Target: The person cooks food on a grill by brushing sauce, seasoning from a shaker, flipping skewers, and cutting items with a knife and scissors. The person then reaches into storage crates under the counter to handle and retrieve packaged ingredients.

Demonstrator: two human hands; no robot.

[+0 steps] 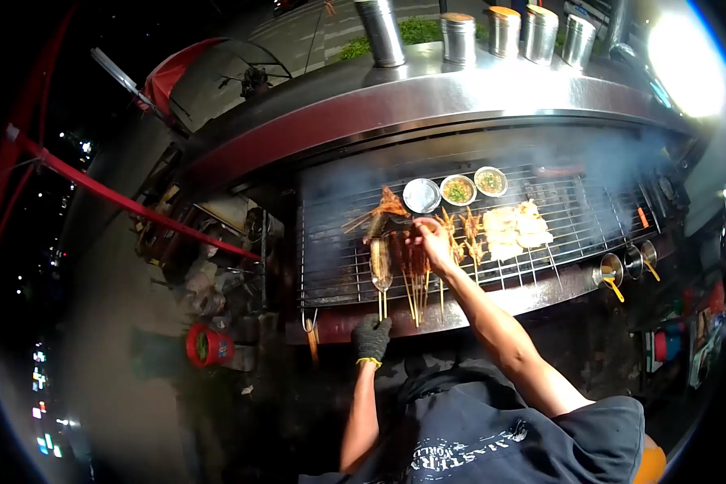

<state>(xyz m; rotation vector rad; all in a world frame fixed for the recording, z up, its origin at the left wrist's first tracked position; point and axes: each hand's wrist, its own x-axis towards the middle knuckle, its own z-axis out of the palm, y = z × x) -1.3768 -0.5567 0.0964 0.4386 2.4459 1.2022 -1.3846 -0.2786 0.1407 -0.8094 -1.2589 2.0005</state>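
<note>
Browning looks further along on the middle skewers (415, 262) than the pale slabs (515, 231) at right; left hand (371, 337) curls near stick ends (382, 306), right hand (431, 242) part-curled above, any hold unclear.

A wire grill grate (569, 211) is spanning the middle of the frame; 3 round bowls (458, 190), central skewers (415, 270) and, seemingly, flat pale pieces (504, 230) rightward are lying on it.

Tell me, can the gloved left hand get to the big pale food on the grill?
Probably not easily. The bare right arm stretches between the gloved left hand and the pale food, so it might have to go around.
</note>
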